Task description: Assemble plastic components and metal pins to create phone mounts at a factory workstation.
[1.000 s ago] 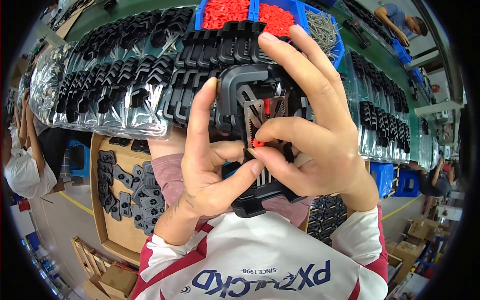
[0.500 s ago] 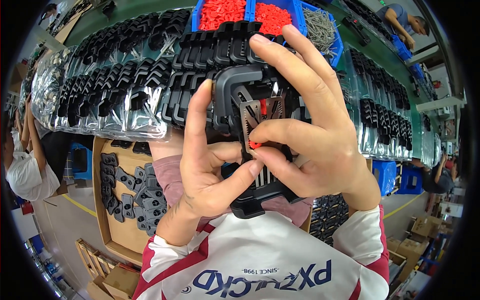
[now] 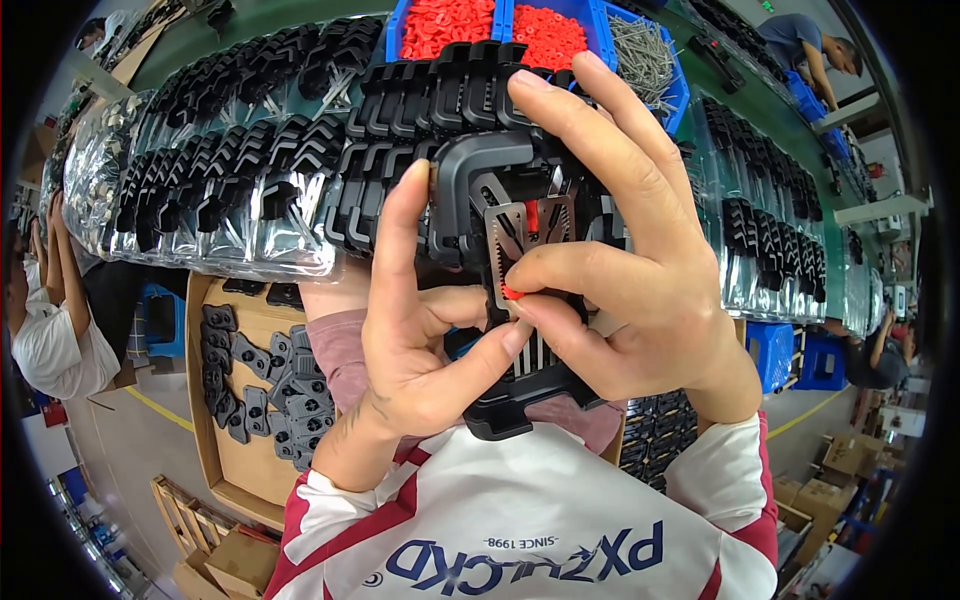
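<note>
Hands: your left hand (image 3: 420, 350) and right hand (image 3: 630, 270) meet close under the camera, both on a black plastic assembly (image 3: 510, 300).
Left grip: closed around the assembly's left side, index finger upright along its edge, thumb pressed across the lower ribbed part.
Right grip: narrow pinch of thumb and index finger on a small red clip (image 3: 510, 292), held against the metal toothed plate (image 3: 525, 240) on the assembly's face.
Assembly: held in the air between you and the counter.
Behind: rows of black plastic parts (image 3: 250, 190) in clear bags; blue bins (image 3: 500, 15) holding red pieces and, just right, metal screws (image 3: 640, 45).
Below left: cardboard box (image 3: 240, 440) with loose black parts.
</note>
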Tool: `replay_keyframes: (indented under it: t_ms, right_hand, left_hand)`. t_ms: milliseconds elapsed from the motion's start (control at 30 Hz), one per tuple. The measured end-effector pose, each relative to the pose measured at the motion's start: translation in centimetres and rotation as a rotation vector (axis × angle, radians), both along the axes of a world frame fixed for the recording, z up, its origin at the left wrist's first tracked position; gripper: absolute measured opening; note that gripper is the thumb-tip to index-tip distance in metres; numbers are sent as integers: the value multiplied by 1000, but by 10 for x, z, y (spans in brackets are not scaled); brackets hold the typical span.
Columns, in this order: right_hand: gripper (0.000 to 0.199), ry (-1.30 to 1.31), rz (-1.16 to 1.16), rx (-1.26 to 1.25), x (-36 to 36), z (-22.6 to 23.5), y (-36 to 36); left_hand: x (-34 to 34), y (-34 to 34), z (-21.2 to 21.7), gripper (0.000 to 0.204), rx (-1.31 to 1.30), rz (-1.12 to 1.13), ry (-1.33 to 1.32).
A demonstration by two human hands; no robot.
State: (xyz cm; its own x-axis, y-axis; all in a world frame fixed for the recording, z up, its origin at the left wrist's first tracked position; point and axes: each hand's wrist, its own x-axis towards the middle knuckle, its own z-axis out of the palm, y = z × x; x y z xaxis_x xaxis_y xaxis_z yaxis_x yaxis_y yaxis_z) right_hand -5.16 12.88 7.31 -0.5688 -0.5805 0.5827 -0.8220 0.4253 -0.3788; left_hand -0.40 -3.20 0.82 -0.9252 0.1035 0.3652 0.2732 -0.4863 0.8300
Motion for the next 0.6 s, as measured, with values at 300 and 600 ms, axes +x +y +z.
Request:
replay_keyframes:
  t_ms: [300,600]
  right_hand:
    - [17,19,4,12,-1,0,-1]
    - [16,2,-2,0,0,0,-1]
  left_hand:
    - [1,2,-3,96,33,10,6]
    - [2,1,-1,96,46,-6,-17]
